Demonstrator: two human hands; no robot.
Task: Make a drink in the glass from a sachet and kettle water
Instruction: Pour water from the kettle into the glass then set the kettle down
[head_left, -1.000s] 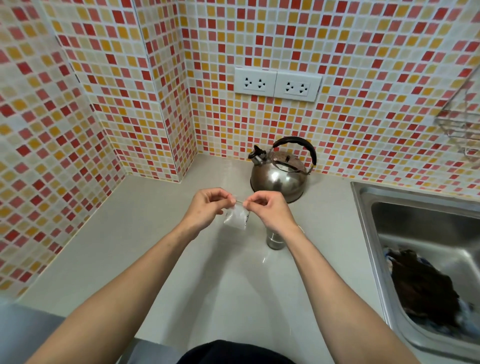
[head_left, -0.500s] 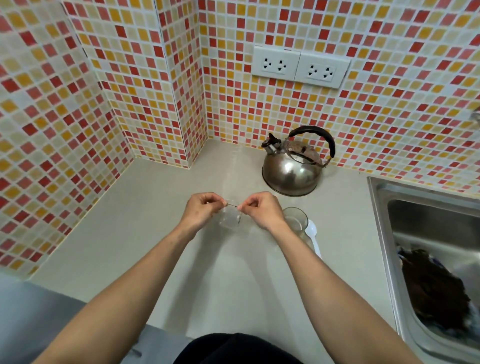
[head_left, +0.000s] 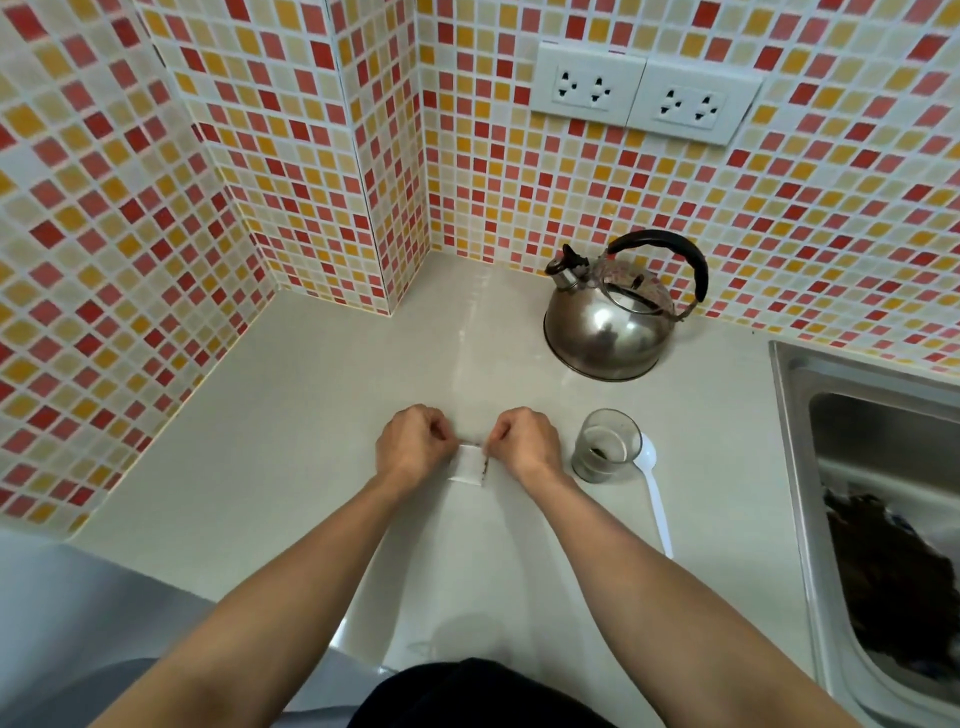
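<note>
**A:** Where's the sachet on your feed?

**B:** I see the sachet (head_left: 469, 464), small and white, held above the counter (head_left: 291, 415) between the two hands, hanging down from its top edge. I have the left hand (head_left: 413, 446) pinching the top left corner and the right hand (head_left: 524, 441) pinching the top right, both fists curled tight with the fingertips closed on the packet. There is a thin dark line along its right edge; I cannot tell whether it is a tear or print.

**A:** And the glass?

**B:** The glass (head_left: 607, 445) stands upright on the counter just to the right of my right hand, apart from it. Something dark sits at the bottom, too small for me to identify. A white plastic spoon (head_left: 653, 491) lies right beside it, the bowl against the glass's right side and the handle running toward me.

**A:** Kettle?

**B:** The steel kettle (head_left: 610, 325) with the black handle is farther back, near the tiled wall (head_left: 519, 182), spout pointing left. Above it on the wall I see a double socket (head_left: 641, 93). At the right edge is the steel sink (head_left: 810, 415), with something dark lying in the basin.
</note>
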